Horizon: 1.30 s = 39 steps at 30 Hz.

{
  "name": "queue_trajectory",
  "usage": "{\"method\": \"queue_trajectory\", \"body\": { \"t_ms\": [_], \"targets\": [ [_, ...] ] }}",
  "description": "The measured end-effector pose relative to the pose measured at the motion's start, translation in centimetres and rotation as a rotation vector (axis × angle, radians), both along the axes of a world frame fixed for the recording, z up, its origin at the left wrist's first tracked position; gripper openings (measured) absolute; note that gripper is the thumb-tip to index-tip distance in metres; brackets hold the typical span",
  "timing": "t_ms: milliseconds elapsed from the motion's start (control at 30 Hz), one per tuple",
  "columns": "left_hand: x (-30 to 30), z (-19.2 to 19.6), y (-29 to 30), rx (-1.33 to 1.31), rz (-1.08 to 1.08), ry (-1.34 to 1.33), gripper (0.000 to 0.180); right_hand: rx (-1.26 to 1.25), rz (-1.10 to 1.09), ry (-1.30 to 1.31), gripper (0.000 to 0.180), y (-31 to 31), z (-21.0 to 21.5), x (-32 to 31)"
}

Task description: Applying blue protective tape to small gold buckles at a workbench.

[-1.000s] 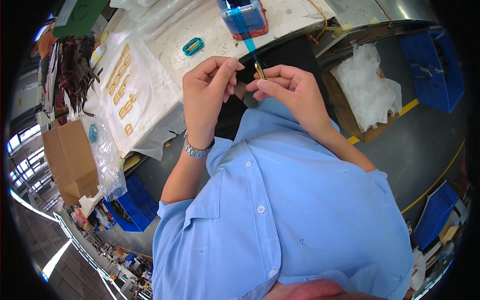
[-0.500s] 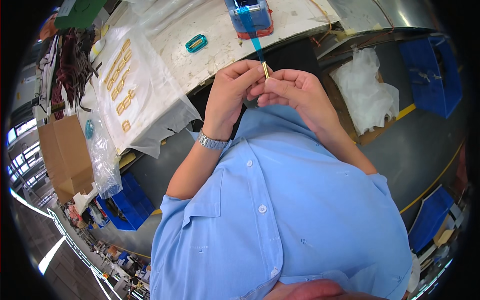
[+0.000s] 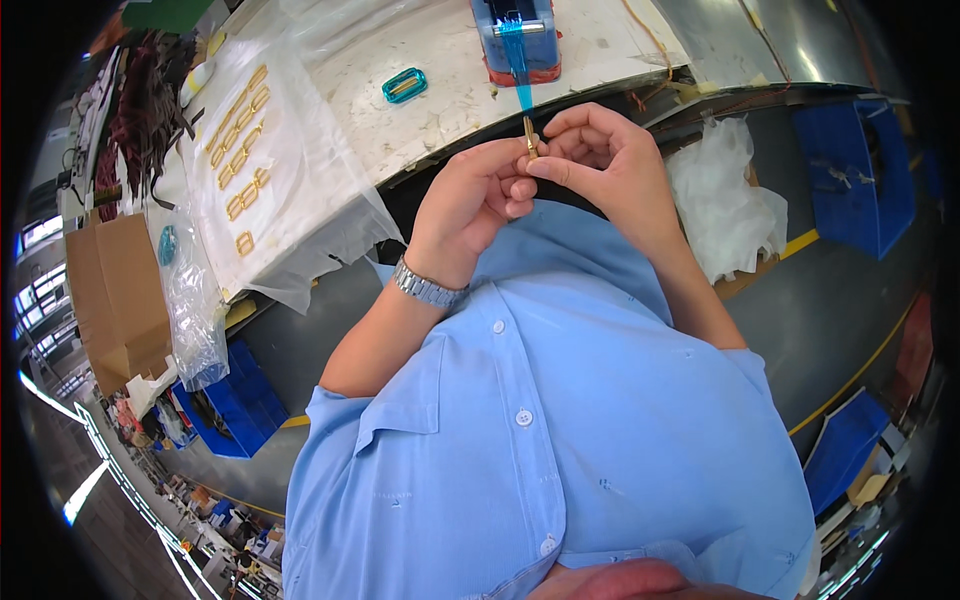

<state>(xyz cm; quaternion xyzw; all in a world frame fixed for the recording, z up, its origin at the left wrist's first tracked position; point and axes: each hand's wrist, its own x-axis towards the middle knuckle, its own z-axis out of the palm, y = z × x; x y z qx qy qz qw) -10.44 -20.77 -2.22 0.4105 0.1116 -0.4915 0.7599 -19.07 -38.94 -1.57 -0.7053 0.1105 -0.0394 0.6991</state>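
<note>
A small gold metal buckle (image 3: 531, 138), seen edge-on, is pinched between my hands just off the table's front edge. My left hand (image 3: 468, 205) closes thumb and forefinger on its left side. From the right, my right hand (image 3: 612, 165) grips its lower end with the thumb, fingers curled; its exact hold is partly hidden. A strip of translucent blue tape (image 3: 519, 75) runs from a blue tape dispenser (image 3: 542, 50) down to the buckle's top. On the table to the left lies a gold buckle wrapped in blue film (image 3: 404, 86).
Several gold buckles (image 3: 245, 243) lie in rows on a plastic sheet (image 3: 300, 200) over the white table (image 3: 440, 50). At left are a cardboard box (image 3: 118, 300) and a clear plastic bag (image 3: 197, 320). White plastic wrapping (image 3: 728, 200) and a blue bin (image 3: 858, 185) stand at right.
The whole view has shifted slightly. My right hand has risen and its fingers have lifted and curled. My left fingers have changed their pose around the buckle, which stays in hand.
</note>
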Motion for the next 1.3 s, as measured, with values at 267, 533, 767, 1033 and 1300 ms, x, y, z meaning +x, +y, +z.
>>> {"method": "queue_trajectory", "body": {
  "t_ms": [267,533,767,1033,1300],
  "targets": [
    [1.5,0.2,0.5,-0.027,0.002,0.265,0.013,0.071,0.037,-0.045,0.059,-0.3,-1.7,1.1],
    [1.3,0.8,-0.4,-0.003,0.101,0.38,0.011,0.377,0.134,-0.054,0.051,-0.1,-1.6,1.7],
    [1.6,0.2,-0.3,-0.166,0.096,0.518,0.015,0.341,0.09,-0.049,0.043,0.5,-1.6,1.8],
    [-2.7,1.8,0.5,0.4,0.13,-0.939,0.013,0.445,-0.043,-0.084,0.038,2.0,-1.1,1.1],
    [-1.7,1.4,-0.2,0.536,0.177,-1.683,0.012,0.523,-0.044,-0.047,0.036,2.5,-0.2,1.1]
  ]
}}
